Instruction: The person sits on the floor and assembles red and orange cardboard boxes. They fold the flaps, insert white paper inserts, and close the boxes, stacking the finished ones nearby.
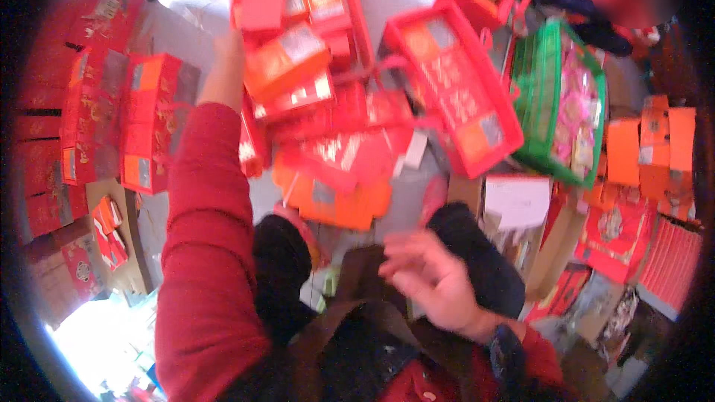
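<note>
Your left hand (227, 48) reaches up at the end of a red sleeve to a stack of flat red and orange cardboard gift boxes (287, 67), some with clear windows, piled in front of you and just left of the long red open-topped carton (454, 97). The fingers are hidden behind the stack's edge, so whether they grip it or only rest against it cannot be told. Your right hand (432, 279) hangs loose and blurred over your lap, below that carton, fingers half spread and holding nothing.

The boxes look light and stiff but easily dented (thin card, glossy and likely slippery); a hold on the short edges or underneath should serve better than a pinch on a window. The pile leans and overlaps, so it is hard to say where one box ends. A green mesh-sided basket (555, 97) stands right of the carton.
</note>
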A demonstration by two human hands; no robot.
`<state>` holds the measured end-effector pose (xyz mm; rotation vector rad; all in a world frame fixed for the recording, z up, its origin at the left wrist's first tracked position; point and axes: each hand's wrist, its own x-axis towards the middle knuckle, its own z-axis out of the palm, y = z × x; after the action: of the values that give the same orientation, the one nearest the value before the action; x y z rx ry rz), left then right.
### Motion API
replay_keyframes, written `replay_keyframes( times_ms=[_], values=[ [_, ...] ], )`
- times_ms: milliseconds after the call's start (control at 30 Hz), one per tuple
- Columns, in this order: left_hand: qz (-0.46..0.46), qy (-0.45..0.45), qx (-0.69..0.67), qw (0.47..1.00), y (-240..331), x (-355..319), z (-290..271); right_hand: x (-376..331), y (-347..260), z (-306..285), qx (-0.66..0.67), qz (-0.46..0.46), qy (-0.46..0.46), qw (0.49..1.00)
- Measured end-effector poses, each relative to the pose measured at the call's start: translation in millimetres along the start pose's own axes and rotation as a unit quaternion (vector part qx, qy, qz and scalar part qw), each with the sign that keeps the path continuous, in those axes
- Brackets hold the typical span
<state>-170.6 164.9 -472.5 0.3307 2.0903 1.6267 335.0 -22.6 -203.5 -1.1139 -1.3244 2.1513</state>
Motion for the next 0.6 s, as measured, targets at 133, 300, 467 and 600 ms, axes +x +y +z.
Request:
replay_keyframes(
  times_ms=[133, 300, 467, 600],
  values=[
    [0.435, 0.038, 0.213, 0.874, 60.5, -134.6, 12.8, 8.6, -27.5, 8.1, -0.031, -0.284, 0.192, 0.939],
    [0.471, -0.597, 0.352, 0.546, -26.9, -317.7, 2.7, 120.6, 27.3, -30.3, -0.361, -0.241, 0.217, 0.874],
    [0.234, -0.29, 0.427, 0.824, -156.2, -366.5, -46.6, 148.4, 67.6, -36.4, -0.442, -0.201, 0.178, 0.856],
    [-0.044, -0.096, 0.37, 0.923, -182.3, -376.3, -45.3, 141.6, 74.8, -40.6, -0.437, -0.2, 0.168, 0.86]
  ],
)
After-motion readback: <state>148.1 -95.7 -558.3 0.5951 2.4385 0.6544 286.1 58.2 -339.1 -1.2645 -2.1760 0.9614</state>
